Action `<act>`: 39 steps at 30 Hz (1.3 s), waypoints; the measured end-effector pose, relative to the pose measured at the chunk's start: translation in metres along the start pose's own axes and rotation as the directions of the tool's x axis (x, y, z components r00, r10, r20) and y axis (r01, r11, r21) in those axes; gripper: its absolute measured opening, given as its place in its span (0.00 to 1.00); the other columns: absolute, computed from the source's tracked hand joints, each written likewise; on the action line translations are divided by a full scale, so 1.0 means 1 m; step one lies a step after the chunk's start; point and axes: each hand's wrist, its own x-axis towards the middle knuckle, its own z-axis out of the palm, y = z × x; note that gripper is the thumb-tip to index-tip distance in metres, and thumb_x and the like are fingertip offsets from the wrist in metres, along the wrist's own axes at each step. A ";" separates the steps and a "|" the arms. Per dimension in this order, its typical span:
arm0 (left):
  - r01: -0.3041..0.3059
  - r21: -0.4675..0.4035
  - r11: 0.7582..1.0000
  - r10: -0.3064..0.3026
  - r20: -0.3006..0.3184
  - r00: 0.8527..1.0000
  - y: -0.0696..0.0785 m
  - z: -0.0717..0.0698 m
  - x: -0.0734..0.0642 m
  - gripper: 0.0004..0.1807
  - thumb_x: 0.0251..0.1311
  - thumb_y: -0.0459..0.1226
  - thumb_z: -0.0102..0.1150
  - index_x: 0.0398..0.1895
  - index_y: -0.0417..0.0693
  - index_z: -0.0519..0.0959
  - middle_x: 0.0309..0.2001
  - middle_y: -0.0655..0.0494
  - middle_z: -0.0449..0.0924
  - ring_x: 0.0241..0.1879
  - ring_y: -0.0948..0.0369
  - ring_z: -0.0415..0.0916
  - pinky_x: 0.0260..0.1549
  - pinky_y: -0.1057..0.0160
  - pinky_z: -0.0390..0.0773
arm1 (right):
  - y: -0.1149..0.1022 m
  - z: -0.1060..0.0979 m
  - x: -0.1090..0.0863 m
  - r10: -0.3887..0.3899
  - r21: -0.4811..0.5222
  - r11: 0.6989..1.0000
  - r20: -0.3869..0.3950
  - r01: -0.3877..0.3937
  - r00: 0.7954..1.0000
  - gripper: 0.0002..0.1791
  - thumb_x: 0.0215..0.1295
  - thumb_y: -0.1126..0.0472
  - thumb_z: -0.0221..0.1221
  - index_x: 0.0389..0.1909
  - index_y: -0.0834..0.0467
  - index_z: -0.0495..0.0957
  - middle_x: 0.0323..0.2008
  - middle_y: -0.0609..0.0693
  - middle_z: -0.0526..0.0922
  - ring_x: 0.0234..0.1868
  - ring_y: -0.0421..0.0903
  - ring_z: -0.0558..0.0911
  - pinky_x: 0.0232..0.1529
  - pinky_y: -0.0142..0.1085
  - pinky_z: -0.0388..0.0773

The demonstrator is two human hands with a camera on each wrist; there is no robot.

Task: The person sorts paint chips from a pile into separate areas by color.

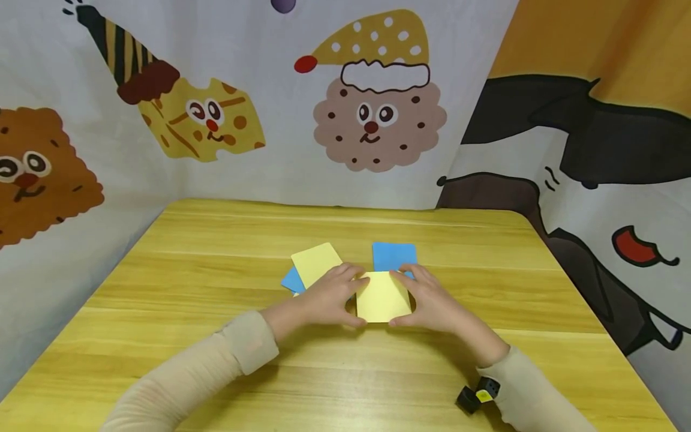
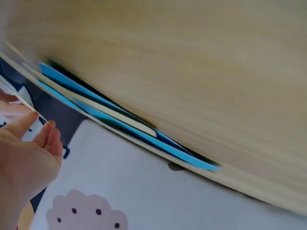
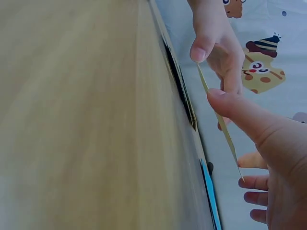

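A yellow square of paper [image 1: 383, 297] is held up between both hands, clear of the tabletop in the wrist views. My left hand [image 1: 330, 298] grips its left side, thumb at the near corner and fingertips at the far one. On the opposite side, my right hand [image 1: 434, 303] holds it the same way. Seen edge-on in the right wrist view, the paper [image 3: 225, 129] is thin, with the right thumb [image 3: 223, 97] against its face. A blue square [image 1: 394, 256] lies just beyond it, partly covered by the right fingers in the head view.
Left of the hands, another yellow square [image 1: 315, 264] lies overlapping a blue piece [image 1: 293, 281] on the wooden table [image 1: 345, 378]. A small black device with a yellow part [image 1: 477, 395] sits at the right sleeve. A cartoon-printed cloth [image 1: 286, 174] hangs behind the table.
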 end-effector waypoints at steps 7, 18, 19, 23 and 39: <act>-0.021 0.040 0.999 0.020 0.034 0.999 0.009 0.006 0.008 0.49 0.50 0.65 0.59 0.68 0.41 0.66 0.68 0.47 0.60 0.67 0.53 0.54 0.66 0.55 0.51 | 0.005 -0.003 -0.016 0.016 -0.012 1.000 -0.001 -0.016 1.000 0.57 0.41 0.34 0.71 0.69 0.61 0.63 0.65 0.61 0.63 0.64 0.60 0.62 0.56 0.60 0.65; -0.064 0.101 0.993 0.055 0.085 0.995 0.021 0.014 0.016 0.51 0.51 0.69 0.54 0.69 0.43 0.66 0.68 0.49 0.61 0.66 0.55 0.56 0.65 0.55 0.54 | 0.014 -0.003 -0.033 0.013 -0.045 0.999 0.028 -0.011 1.000 0.57 0.42 0.33 0.70 0.69 0.62 0.63 0.63 0.60 0.65 0.62 0.59 0.65 0.57 0.58 0.65; -0.068 0.105 0.992 0.059 0.085 0.995 0.022 0.015 0.017 0.50 0.51 0.69 0.54 0.69 0.43 0.66 0.68 0.49 0.62 0.66 0.55 0.56 0.65 0.56 0.54 | 0.014 -0.003 -0.034 0.010 -0.043 0.999 0.036 -0.009 0.999 0.57 0.43 0.33 0.69 0.69 0.62 0.63 0.63 0.60 0.65 0.62 0.59 0.65 0.57 0.57 0.65; -0.086 0.126 0.988 0.075 0.091 0.993 0.024 0.018 0.019 0.50 0.51 0.70 0.53 0.68 0.44 0.67 0.67 0.49 0.63 0.66 0.54 0.56 0.65 0.56 0.55 | 0.016 -0.004 -0.037 0.012 -0.030 0.999 0.064 -0.010 0.998 0.56 0.44 0.34 0.70 0.68 0.63 0.64 0.62 0.59 0.66 0.61 0.58 0.65 0.57 0.56 0.65; -0.075 0.118 0.990 0.056 0.157 0.986 0.025 0.020 0.022 0.49 0.52 0.69 0.52 0.69 0.45 0.66 0.68 0.49 0.60 0.67 0.55 0.54 0.65 0.56 0.54 | 0.020 -0.002 -0.038 0.015 -0.005 1.000 0.118 -0.014 0.993 0.54 0.47 0.35 0.69 0.69 0.63 0.62 0.63 0.60 0.64 0.62 0.59 0.64 0.57 0.58 0.64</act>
